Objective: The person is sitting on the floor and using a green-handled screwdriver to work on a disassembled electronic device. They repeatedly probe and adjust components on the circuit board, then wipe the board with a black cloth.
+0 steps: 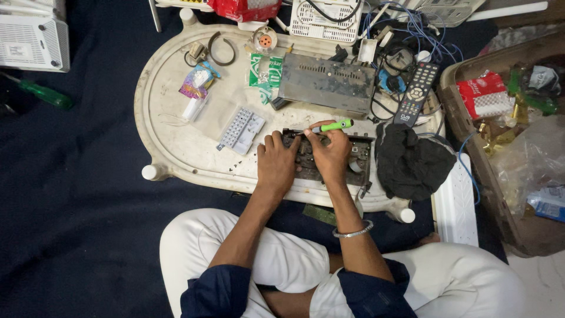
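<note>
Dark, dusty electronic chassis sits at table six o'clock, uncovered; left hand steadies it flat, right hand grips green-handled screwdriver. Grey metal cover lies at twelve o'clock.

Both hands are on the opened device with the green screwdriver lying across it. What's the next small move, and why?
Probably tilt the green screwdriver upright onto a screw. The right hand holds it nearly flat across the opened device, tip pointing left, while the left hand already steadies the chassis on the tray.
</note>
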